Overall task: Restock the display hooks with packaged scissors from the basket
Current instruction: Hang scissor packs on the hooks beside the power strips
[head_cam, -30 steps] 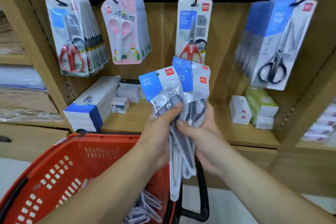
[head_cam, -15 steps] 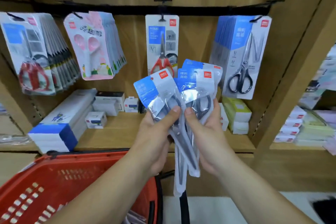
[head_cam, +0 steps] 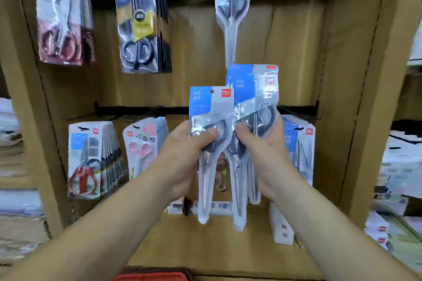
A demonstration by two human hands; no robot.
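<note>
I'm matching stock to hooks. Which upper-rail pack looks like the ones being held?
The rightmost upper pack: blue top, clear tapering sleeve. The middle pack has a yellow label, the left pack dark red handles.

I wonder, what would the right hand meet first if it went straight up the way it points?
Probably the lone scissors pack hanging above: its tip sits just over the packs that the right hand holds, though depth is unclear.
</note>
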